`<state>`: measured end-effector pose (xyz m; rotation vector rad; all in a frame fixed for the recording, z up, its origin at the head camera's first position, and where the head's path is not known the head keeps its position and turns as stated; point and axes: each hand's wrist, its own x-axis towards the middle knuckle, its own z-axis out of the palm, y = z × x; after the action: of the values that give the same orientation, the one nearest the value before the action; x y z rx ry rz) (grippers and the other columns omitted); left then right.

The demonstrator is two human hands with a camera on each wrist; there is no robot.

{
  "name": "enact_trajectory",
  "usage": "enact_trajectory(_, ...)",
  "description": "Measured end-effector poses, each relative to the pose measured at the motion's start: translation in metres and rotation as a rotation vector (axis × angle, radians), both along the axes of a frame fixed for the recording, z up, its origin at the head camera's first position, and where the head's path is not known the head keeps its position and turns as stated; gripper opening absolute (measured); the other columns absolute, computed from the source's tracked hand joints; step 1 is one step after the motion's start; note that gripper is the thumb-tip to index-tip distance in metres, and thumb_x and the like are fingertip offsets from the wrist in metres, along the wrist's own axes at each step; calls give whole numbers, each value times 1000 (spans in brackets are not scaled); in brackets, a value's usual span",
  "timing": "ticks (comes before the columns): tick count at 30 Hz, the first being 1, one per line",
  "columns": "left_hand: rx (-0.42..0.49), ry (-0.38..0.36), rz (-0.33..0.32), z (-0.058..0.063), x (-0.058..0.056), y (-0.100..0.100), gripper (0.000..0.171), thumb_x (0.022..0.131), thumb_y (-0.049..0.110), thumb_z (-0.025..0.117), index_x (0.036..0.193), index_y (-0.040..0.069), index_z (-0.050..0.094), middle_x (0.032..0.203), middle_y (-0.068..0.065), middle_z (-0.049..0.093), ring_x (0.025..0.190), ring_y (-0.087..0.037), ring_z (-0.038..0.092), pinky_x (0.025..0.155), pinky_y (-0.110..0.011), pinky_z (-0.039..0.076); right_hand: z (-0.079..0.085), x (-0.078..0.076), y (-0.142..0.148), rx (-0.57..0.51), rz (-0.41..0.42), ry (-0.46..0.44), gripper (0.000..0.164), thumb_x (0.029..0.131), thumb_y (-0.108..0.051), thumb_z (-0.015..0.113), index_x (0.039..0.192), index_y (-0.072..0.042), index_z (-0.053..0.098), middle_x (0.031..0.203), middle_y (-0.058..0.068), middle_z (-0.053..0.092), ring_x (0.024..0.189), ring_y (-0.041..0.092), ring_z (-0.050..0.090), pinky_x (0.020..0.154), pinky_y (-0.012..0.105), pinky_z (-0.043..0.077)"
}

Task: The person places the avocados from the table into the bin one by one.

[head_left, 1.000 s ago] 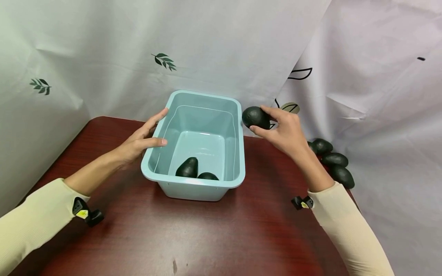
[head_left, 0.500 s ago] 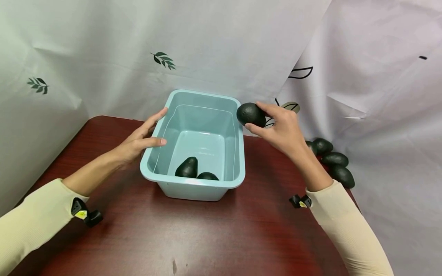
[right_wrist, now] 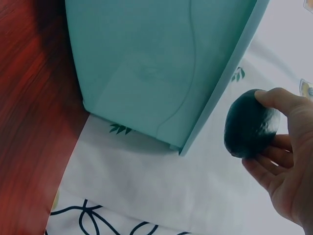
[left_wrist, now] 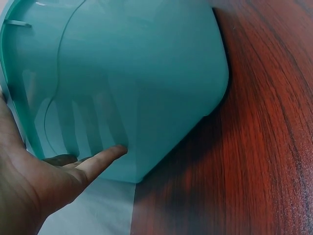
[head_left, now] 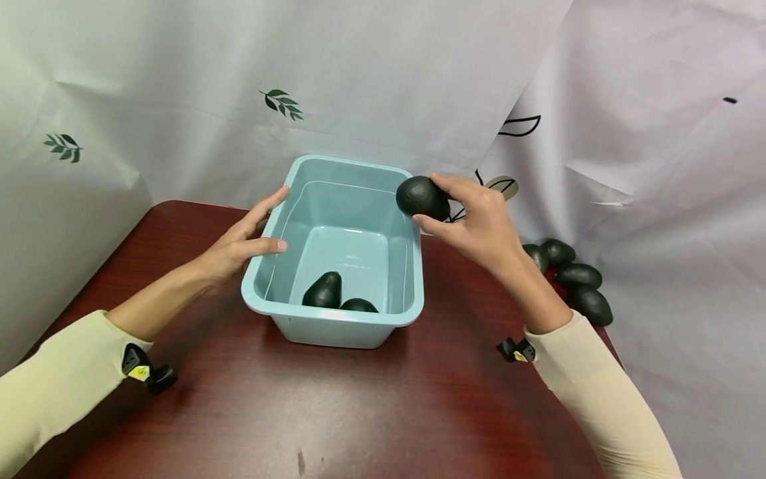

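Note:
My right hand (head_left: 481, 223) pinches a dark green avocado (head_left: 419, 197) between thumb and fingers, above the right rim of a light blue plastic basin (head_left: 335, 327). In the right wrist view the held avocado (right_wrist: 248, 125) shows beside the basin's rim. My left hand (head_left: 242, 245) rests spread at the basin's left side, thumb and index fingertips over the rim. The left wrist view has a straight finger (left_wrist: 102, 161) against the outer wall. Inside the basin, a pear-shaped avocado (head_left: 323, 291) lies beside a second avocado (head_left: 359, 305), which the near rim partly hides.
Several more avocados (head_left: 579, 275) lie in a pile at the right edge of the reddish-brown wooden table (head_left: 335, 412), partly behind the right forearm. A white cloth (head_left: 197, 80) with leaf prints hangs close behind the basin.
My right hand has carried the avocado leftward and slightly up, from beside the basin to over its right rim. My left hand and the basin have hardly moved.

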<state>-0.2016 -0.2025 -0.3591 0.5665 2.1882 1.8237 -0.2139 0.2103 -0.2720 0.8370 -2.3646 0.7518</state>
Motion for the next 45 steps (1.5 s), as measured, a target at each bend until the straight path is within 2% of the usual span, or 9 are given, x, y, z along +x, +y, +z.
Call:
enact_trajectory(12,-14,39,26,0,0,3,96,106,14,60,183,40,10,182,-12,26,149,-28,43,96,-31,59,0,1,-11,4,66,41,64,86,-20,100,141,3,77,135,23,80,126,38,79,105,52,63)
enact_trajectory(18,-13,36,34,1,2,3,96,106,14,61,183,41,10,185,-11,23,151,-28,41,97,-30,57,-1,7,-19,1,103,46,63,86,-19,100,140,2,77,134,21,81,122,36,80,100,51,64)
enact_trajectory(27,-17,20,51,1,3,5,96,105,14,61,182,43,11,182,-9,27,151,-27,42,98,-30,57,-3,14,-30,3,185,86,60,87,-17,99,138,6,77,131,23,81,123,36,80,105,48,64)
enact_trajectory(31,-27,21,60,0,3,5,96,105,15,61,182,43,12,183,-8,27,153,-29,40,99,-31,56,-6,15,-32,1,205,74,60,87,-16,98,139,6,77,131,22,82,121,34,81,90,41,69)
enact_trajectory(35,-30,22,64,-1,2,5,96,104,15,61,182,43,12,183,-8,27,153,-31,39,99,-34,56,-7,16,-33,-6,208,53,60,87,-15,98,139,6,77,131,22,82,119,32,82,72,35,68)
enact_trajectory(45,-43,33,73,0,4,5,96,104,15,62,182,43,13,184,-10,26,155,-34,39,102,-39,54,-7,19,-38,-2,206,39,59,88,-16,98,140,4,77,132,19,82,121,30,81,70,33,67)
